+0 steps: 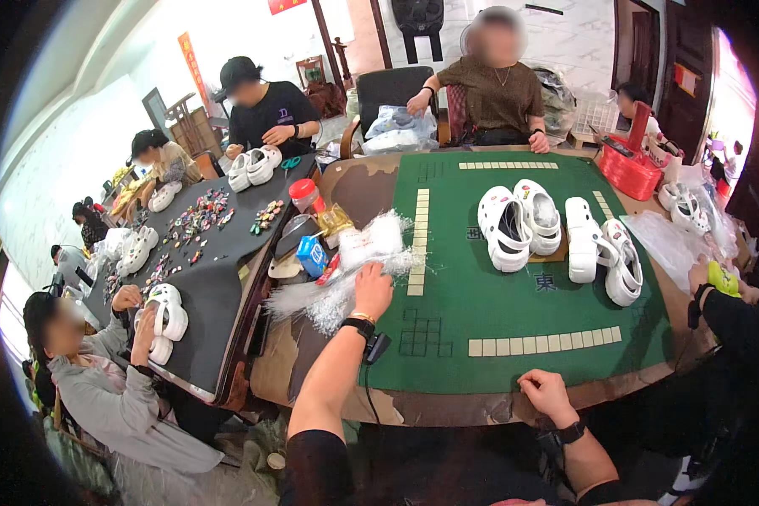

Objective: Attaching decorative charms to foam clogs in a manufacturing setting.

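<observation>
- Reaching in from the near side with the left hand (373,291), back upward and fingers bent, at the heap of clear strands (312,305) just left of the green mat (430,378); fairly narrow across the fingers — impossible to tell whether any strand is pinched, with fingertips partly hidden.
- Over the mat's near edge, loosely curled, with the right hand (546,396), well apart from the heap; cannot tell whether anything is inside, with the palm turned from view.
- Just beyond the left hand, beside the heap, along with a whitish see-through packet (371,240): a blue packet (312,255), a gold packet (336,219) and a red-lidded jar (306,195).
- Right of centre on the mat, beyond both hands: four white clogs (504,232), grouped as two pairs.
- Along the four sides of the mat: rows of cream rectangles (545,341).
- At far right, on the table: a red basket (626,162).
- To the left: a black-topped table (215,316) with small colourful pieces (198,215) and more clogs — one near the hands of a co-worker in grey (114,396).
</observation>
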Action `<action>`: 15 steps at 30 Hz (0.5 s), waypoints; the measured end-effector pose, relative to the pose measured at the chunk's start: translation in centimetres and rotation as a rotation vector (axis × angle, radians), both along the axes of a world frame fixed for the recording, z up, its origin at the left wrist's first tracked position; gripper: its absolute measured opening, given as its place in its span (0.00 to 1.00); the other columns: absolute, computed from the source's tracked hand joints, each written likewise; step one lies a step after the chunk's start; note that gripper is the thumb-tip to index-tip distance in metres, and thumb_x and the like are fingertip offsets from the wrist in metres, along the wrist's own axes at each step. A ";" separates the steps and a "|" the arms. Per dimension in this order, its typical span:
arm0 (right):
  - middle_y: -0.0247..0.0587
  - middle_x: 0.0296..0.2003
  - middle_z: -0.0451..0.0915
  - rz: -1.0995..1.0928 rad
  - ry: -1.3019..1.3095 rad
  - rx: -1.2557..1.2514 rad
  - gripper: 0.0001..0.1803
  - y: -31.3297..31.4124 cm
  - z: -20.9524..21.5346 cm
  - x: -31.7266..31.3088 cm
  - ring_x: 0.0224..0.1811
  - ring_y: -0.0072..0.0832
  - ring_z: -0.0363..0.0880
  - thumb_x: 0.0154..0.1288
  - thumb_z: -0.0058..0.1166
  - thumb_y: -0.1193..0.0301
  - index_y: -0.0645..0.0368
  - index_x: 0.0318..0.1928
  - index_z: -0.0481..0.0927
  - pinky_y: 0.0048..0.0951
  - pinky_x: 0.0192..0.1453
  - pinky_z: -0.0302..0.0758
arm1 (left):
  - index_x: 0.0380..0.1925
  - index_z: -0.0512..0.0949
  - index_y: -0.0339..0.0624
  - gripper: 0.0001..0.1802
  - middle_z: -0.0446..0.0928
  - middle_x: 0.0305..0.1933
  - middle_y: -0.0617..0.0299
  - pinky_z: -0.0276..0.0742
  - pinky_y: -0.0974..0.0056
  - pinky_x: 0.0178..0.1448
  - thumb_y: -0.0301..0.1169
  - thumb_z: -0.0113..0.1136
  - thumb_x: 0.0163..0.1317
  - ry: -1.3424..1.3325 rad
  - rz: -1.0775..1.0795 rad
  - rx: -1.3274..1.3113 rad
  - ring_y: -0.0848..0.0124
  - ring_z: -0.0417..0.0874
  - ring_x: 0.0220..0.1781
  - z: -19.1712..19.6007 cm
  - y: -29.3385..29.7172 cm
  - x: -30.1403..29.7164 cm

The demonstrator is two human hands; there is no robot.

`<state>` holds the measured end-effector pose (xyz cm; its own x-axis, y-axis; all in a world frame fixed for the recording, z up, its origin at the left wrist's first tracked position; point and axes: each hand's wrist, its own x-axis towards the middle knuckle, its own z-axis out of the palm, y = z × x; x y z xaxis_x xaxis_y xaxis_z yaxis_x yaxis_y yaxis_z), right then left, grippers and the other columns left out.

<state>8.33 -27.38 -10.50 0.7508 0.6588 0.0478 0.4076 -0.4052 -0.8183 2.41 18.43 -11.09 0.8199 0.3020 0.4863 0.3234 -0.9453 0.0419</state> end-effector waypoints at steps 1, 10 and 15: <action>0.46 0.30 0.85 -0.018 0.002 0.004 0.08 -0.3 0.0 -0.2 0.30 0.37 0.84 0.60 0.59 0.69 0.59 0.35 0.85 0.32 0.36 0.79 | 0.26 0.84 0.47 0.05 0.75 0.54 0.55 0.68 0.50 0.59 0.32 0.65 0.48 -0.012 -0.011 0.009 0.54 0.70 0.61 -0.2 -0.3 0.2; 0.43 0.29 0.85 -0.149 -0.029 0.032 0.10 -0.1 -1.2 -1.3 0.30 0.36 0.84 0.61 0.59 0.64 0.55 0.37 0.86 0.32 0.34 0.79 | 0.28 0.86 0.41 0.10 0.75 0.56 0.50 0.61 0.48 0.67 0.29 0.57 0.53 0.187 0.146 0.081 0.53 0.68 0.67 -2.2 -0.8 1.7; 0.43 0.28 0.85 -0.171 0.000 0.107 0.10 -0.1 -1.2 -1.3 0.28 0.32 0.84 0.61 0.59 0.66 0.57 0.37 0.86 0.29 0.34 0.78 | 0.28 0.86 0.41 0.09 0.75 0.56 0.51 0.61 0.48 0.67 0.30 0.58 0.52 0.113 0.128 0.039 0.52 0.67 0.67 -2.0 -0.3 1.6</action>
<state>6.99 -27.51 -11.67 0.8512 0.5130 0.1107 0.3406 -0.3795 -0.8602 3.98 18.10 -13.12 0.8260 0.3904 0.4066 0.4420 -0.8962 -0.0374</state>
